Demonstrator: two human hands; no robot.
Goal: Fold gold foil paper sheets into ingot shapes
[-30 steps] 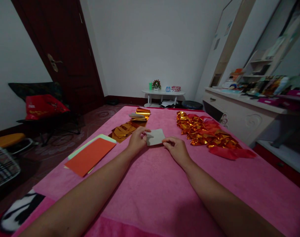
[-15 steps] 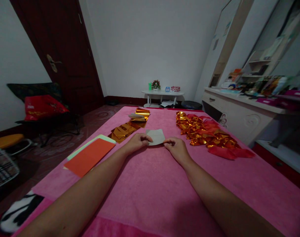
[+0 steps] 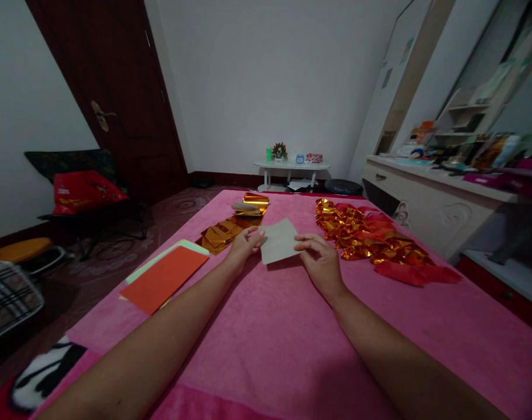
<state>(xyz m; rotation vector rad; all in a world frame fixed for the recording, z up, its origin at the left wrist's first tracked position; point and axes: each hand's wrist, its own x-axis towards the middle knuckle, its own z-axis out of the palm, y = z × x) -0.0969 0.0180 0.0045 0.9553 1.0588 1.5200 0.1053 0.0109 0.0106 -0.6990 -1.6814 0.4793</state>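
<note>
A pale, nearly square sheet of paper (image 3: 278, 241) is held up a little above the pink cloth (image 3: 257, 326), tilted so that its face shows. My left hand (image 3: 245, 244) pinches its left edge between thumb and fingers. On the opposite edge, my right hand (image 3: 321, 260) grips the sheet with its fingers in front. Just beyond my left hand lie flat gold foil sheets (image 3: 222, 232). An orange sheet (image 3: 166, 279) rests on pale green paper (image 3: 193, 246) beside my left forearm.
Crumpled gold foil pieces (image 3: 349, 227) and red pieces (image 3: 417, 272) lie along the right side. A gold foil roll (image 3: 256, 201) sits at the far edge. Past it stands a small white table (image 3: 287, 165); a cluttered dresser (image 3: 423, 181) is at the right.
The pale paper has been lifted and turned, with more of its face showing. My right hand has shifted slightly right and its fingers have opened out along the edge. The view has swung slightly left.
</note>
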